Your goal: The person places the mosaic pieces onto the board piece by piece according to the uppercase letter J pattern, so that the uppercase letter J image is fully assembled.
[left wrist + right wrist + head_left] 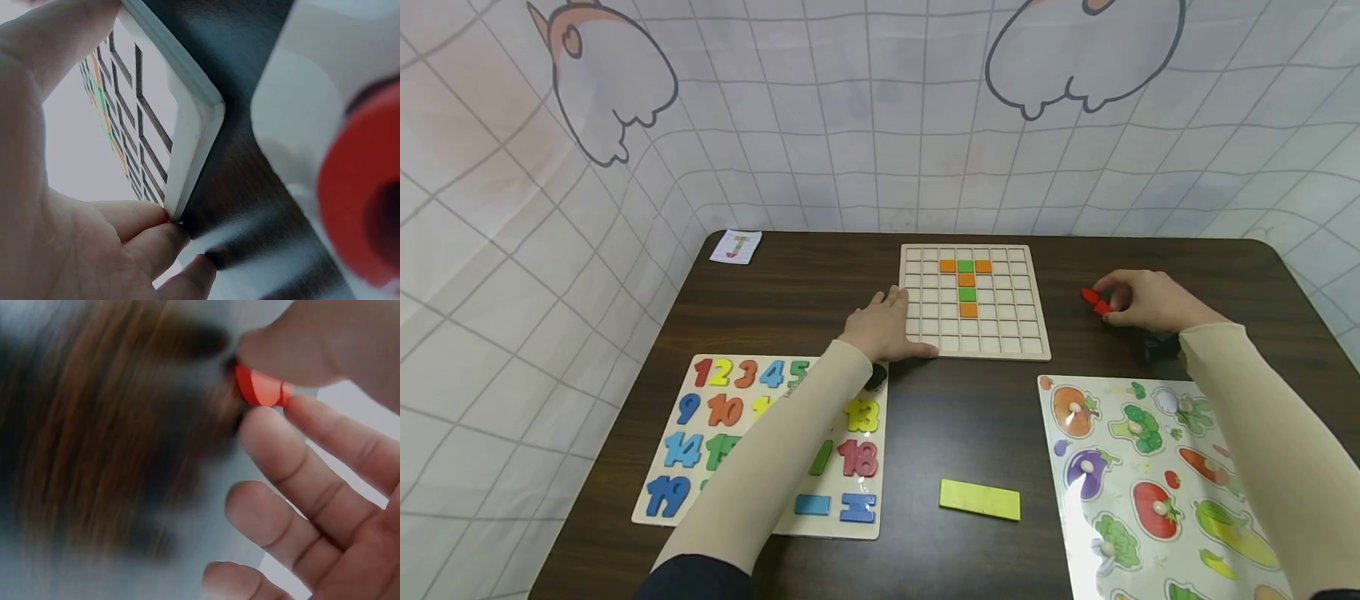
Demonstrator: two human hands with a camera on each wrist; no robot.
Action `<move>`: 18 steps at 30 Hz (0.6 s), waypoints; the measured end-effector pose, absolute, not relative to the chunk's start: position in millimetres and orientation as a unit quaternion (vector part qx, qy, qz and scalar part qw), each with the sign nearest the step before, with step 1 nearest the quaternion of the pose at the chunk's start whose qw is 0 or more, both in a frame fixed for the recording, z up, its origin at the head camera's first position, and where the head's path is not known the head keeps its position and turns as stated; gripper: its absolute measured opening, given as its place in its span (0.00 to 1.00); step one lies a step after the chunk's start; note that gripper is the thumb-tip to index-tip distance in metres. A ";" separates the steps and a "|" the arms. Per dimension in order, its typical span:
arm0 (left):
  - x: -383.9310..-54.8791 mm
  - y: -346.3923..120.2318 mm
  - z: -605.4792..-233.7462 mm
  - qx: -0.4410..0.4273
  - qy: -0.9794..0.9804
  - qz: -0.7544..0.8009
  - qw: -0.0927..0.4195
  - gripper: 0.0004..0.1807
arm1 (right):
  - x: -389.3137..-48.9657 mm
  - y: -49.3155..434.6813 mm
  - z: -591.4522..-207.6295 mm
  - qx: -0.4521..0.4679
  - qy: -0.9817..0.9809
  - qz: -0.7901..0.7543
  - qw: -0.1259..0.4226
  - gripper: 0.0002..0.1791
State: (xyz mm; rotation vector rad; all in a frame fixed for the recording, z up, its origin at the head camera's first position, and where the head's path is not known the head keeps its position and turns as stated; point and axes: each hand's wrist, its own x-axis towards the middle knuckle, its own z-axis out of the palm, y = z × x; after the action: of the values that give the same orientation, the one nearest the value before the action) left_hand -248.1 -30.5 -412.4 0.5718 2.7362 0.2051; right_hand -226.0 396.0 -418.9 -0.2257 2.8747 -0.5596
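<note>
My left hand [880, 327] lies spread at the left side of a wooden grid board [932, 342], touching its edge near the lower left corner. In the left wrist view, thumb and fingertips meet the rim of the board [197, 115]. Orange and green squares form a T on the grid, with a green one [967, 294] in the stem. Right of the board, my right hand [1161, 302] pinches small red blocks [1101, 307] between thumb and fingers. The right wrist view shows red [265, 387] between the fingertips; how many pieces are gripped I cannot tell.
A number puzzle [643, 512] lies under my left forearm, and a vegetable puzzle [1056, 500] partly under the right one. Between them is a yellow-green strip [980, 499]. A small card [736, 247] with a coloured pattern sits at the far left corner of the dark table [820, 300].
</note>
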 end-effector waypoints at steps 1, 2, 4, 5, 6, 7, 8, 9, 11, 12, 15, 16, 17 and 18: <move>-248.1 -30.5 -412.5 0.201 0.962 0.072 0.168 0.64 | -225.3 395.1 -418.7 -0.080 0.972 -0.193 0.106 0.27; -248.2 -30.5 -412.7 0.201 0.962 0.072 0.168 0.64 | -224.7 393.8 -418.3 -0.084 0.971 -0.197 0.109 0.26; -248.1 -30.7 -413.0 0.201 0.962 0.071 0.169 0.64 | -222.9 390.5 -416.7 -0.094 0.967 -0.206 0.114 0.25; -248.0 -30.7 -413.0 0.201 0.962 0.071 0.169 0.64 | -221.9 388.7 -416.1 -0.099 0.966 -0.209 0.116 0.24; -248.0 -30.7 -413.1 0.200 0.962 0.071 0.169 0.64 | -221.0 386.9 -415.6 -0.103 0.965 -0.211 0.118 0.23; -248.0 -30.7 -413.3 0.200 0.962 0.071 0.170 0.64 | -220.4 385.3 -415.4 -0.109 0.964 -0.211 0.118 0.22; -247.9 -30.7 -413.1 0.201 0.962 0.071 0.170 0.64 | -219.8 383.5 -414.9 -0.114 0.964 -0.208 0.117 0.21; -247.8 -30.8 -412.9 0.201 0.962 0.070 0.170 0.64 | -219.7 382.3 -415.3 -0.118 0.965 -0.205 0.114 0.20; -247.7 -30.8 -412.6 0.202 0.962 0.070 0.170 0.64 | -220.4 380.8 -416.9 -0.127 0.968 -0.189 0.103 0.17; -247.8 -30.8 -412.5 0.202 0.962 0.071 0.170 0.64 | -220.9 380.2 -417.7 -0.130 0.970 -0.179 0.096 0.17; -247.8 -30.6 -411.8 0.202 0.962 0.071 0.169 0.64 | -222.5 378.1 -419.4 -0.141 0.975 -0.157 0.075 0.15; -247.7 -30.6 -411.5 0.202 0.962 0.071 0.169 0.64 | -222.7 377.1 -419.2 -0.145 0.975 -0.153 0.070 0.14; -247.7 -30.5 -411.4 0.202 0.962 0.070 0.169 0.64 | -222.6 375.5 -418.9 -0.146 0.975 -0.153 0.066 0.14; -247.8 -30.5 -411.1 0.201 0.962 0.070 0.169 0.64 | -222.3 374.2 -418.2 -0.149 0.975 -0.154 0.063 0.13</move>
State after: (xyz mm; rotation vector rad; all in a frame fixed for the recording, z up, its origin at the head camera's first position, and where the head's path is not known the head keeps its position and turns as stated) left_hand -247.8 -30.5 -411.1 0.5726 2.7360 0.1977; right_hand -222.3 374.2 -418.2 -0.4492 2.9449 -0.4638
